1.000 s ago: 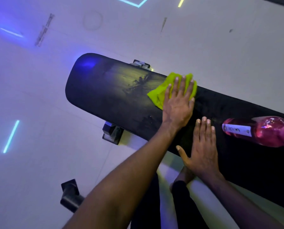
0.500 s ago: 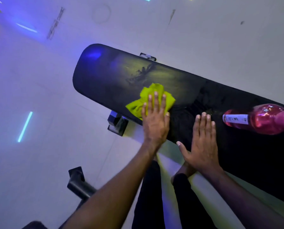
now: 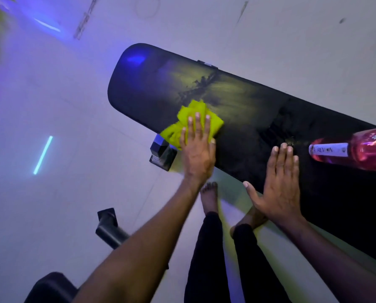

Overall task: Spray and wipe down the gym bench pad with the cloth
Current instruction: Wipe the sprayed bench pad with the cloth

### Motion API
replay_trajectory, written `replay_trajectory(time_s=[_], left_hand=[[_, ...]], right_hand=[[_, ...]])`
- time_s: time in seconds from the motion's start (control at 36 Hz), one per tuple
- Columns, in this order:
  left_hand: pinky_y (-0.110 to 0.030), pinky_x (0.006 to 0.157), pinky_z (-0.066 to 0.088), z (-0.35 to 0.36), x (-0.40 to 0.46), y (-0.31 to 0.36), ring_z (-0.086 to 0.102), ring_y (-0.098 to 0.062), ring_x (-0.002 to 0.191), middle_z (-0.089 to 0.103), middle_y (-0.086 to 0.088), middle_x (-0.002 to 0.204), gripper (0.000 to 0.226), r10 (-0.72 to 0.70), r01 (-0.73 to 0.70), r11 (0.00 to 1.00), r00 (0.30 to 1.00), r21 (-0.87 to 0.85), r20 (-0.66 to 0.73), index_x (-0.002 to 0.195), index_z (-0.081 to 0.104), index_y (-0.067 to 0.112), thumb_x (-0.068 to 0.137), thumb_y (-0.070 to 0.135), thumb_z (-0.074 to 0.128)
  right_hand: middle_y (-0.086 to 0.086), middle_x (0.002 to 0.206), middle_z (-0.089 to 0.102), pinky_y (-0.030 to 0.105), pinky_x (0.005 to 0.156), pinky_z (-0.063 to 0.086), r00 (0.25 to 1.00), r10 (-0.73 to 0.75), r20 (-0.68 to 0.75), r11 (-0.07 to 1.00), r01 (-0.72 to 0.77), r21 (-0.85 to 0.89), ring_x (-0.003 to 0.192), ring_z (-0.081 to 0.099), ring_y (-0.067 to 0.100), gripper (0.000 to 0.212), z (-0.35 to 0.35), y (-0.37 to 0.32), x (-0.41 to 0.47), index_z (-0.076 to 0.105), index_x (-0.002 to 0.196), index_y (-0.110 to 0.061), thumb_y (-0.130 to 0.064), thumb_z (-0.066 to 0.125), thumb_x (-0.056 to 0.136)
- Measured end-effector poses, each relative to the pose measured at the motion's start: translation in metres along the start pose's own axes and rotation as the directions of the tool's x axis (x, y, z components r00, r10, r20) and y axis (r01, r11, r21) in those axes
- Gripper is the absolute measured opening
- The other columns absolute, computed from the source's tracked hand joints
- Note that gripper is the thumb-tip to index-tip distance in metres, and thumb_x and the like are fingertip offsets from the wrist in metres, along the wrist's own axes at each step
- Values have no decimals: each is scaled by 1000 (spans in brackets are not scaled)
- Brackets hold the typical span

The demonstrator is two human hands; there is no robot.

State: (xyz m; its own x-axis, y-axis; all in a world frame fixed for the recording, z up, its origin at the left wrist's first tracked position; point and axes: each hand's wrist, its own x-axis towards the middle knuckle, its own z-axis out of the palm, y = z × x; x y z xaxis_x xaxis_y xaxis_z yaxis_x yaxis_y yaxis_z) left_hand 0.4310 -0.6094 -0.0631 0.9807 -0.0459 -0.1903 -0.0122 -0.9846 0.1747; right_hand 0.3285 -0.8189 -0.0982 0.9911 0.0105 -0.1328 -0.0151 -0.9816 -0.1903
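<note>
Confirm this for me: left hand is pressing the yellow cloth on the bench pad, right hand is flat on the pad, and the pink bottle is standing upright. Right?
Not quite. In the head view the pink bottle lies on its side on the bench pad, not upright. The rest holds: left hand presses the yellow cloth, right hand flat on the pad.
</note>
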Motion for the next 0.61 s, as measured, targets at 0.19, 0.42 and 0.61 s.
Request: replay_trajectory(time_s=[0.19, 0.42, 0.61], left_hand=[[-42, 125, 19, 14, -31, -7, 16, -22, 158, 19, -3, 170, 64, 542, -547, 833, 837, 84, 71, 161, 23, 29, 100, 35, 44], [-43, 128, 16, -23, 74, -52, 11, -34, 158, 8, -21, 169, 63, -94, 87, 994, 990, -66, -109, 162, 14, 15, 104, 25, 35], [-43, 128, 12, -15, 50, 6, 3, -31, 159, 6, -13, 171, 60, 212, -215, 962, 977, -166, -36, 162, 18, 19, 105, 27, 37]], right_hand=[[26, 171, -4, 58, 129, 9, 999, -50, -16, 999, 50, 1, 160, -1, 41, 112, 0, -9, 9, 1, 161, 4, -70, 42, 88], [27, 171, -4, 59, 129, 11, 998, -63, -12, 998, 62, -21, 160, -5, 41, 111, -2, -33, 51, -2, 161, 3, -73, 36, 91], [27, 170, -5, 58, 129, 10, 999, -29, -29, 999, 28, -19, 160, -5, 40, 110, -10, -43, 75, -3, 161, 3, -68, 40, 90]])
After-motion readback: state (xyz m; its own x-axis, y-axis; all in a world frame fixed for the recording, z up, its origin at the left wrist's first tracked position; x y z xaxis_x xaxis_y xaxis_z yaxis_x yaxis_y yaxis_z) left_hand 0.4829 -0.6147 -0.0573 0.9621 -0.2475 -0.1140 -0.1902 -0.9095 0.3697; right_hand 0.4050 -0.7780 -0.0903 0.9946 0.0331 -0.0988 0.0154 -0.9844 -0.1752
